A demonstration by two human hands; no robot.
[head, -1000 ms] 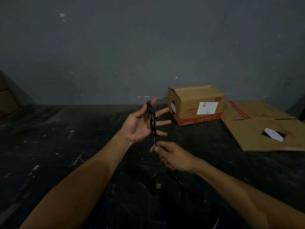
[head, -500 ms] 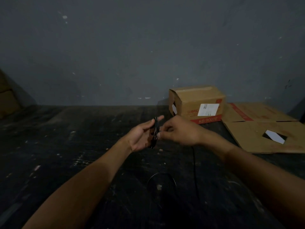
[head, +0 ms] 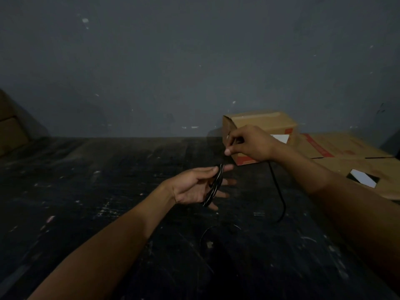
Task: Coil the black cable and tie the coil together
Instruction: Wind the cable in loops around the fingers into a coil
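Observation:
My left hand (head: 195, 187) is held palm up over the dark table, and several turns of the black cable (head: 214, 187) are wound across its palm, pinned under the thumb. My right hand (head: 249, 145) is raised above and to the right of it, fingers pinched on the cable's free run. From that hand the loose cable (head: 279, 195) hangs down in a curve to the table. A further loop of it (head: 207, 231) lies on the table below my left hand.
A closed cardboard box (head: 262, 121) with a white label stands at the back by the grey wall, partly behind my right hand. Flattened cardboard (head: 357, 156) lies to its right. The dark table (head: 86, 191) is scuffed with pale marks.
My right hand has lifted up and to the right, away from my left palm, drawing the cable's free run with it. My left hand has tilted flatter and dropped slightly.

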